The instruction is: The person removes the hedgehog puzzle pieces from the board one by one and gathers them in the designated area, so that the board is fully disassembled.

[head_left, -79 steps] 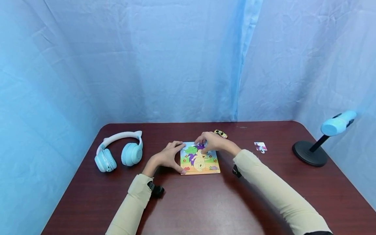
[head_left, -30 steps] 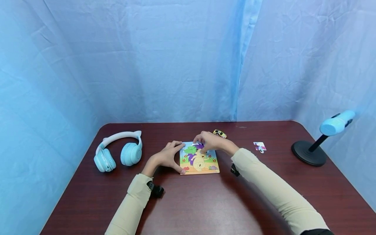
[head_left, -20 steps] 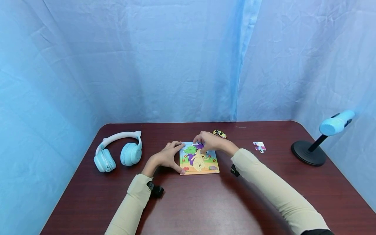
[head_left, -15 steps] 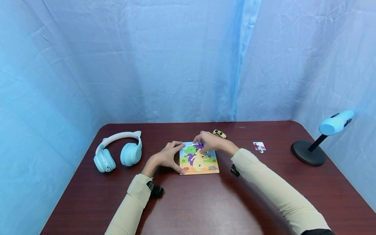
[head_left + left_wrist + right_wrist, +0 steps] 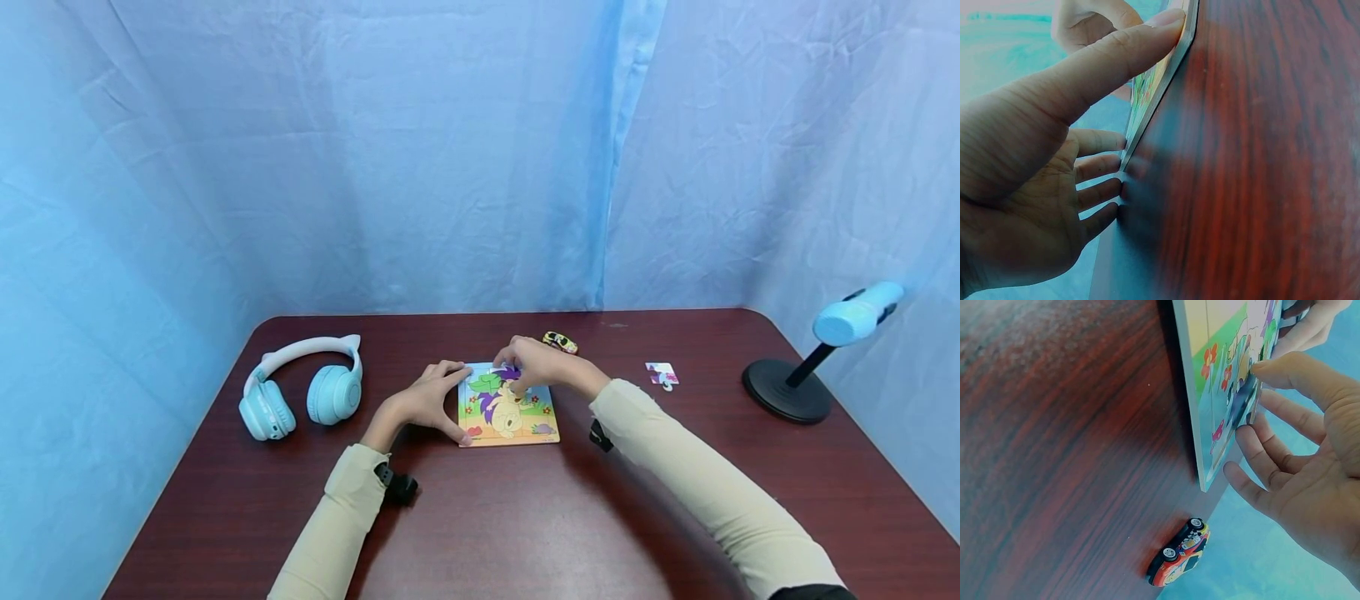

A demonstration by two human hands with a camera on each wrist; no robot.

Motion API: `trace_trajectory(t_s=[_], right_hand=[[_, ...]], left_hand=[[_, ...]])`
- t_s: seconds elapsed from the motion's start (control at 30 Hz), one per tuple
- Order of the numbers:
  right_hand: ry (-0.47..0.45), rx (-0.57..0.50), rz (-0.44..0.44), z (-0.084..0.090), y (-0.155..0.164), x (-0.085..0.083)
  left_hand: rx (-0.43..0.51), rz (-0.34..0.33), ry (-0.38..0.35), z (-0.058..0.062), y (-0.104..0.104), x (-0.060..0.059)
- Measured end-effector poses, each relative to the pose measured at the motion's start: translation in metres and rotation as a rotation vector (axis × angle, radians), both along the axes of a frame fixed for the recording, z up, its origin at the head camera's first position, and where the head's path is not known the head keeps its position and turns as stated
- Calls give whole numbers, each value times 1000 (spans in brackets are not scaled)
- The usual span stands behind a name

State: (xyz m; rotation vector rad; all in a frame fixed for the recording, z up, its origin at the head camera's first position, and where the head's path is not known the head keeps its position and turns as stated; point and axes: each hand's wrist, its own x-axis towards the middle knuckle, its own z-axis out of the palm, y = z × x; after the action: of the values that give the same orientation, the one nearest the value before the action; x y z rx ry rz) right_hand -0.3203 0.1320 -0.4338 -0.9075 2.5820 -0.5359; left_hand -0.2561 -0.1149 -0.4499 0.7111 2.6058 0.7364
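my left hand (image 5: 426, 402), fingers apart, touches the puzzle board (image 5: 517, 435). my right hand (image 5: 542, 363) pinches a puzzle piece (image 5: 511, 374).

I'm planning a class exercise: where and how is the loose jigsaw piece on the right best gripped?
Probably pinch the loose jigsaw piece by its left and right edges, coming from above with the right hand, the nearer one. It lies flat on the table, leaving only its rim to grip; its rounded tab points toward the near side.

Left sleeve (image 5: 328, 527) cropped, puzzle (image 5: 506, 417) apparently partly hidden
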Motion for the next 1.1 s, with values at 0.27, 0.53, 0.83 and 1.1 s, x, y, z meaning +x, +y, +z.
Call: trace_trajectory(t_s=[0.27,0.53,0.83,1.1], right_hand=[[20,-6,12,0,2,1],[72,-43,32,2,12,4],[177,-93,45,6,48,7],[253,-77,32,12,102,8]], left_hand=[[-1,0,1,0,1,0],[-6,3,10,-2,2,-2],[-6,9,11,-4,3,-3],[-8,5,21,-1,1,-1]])
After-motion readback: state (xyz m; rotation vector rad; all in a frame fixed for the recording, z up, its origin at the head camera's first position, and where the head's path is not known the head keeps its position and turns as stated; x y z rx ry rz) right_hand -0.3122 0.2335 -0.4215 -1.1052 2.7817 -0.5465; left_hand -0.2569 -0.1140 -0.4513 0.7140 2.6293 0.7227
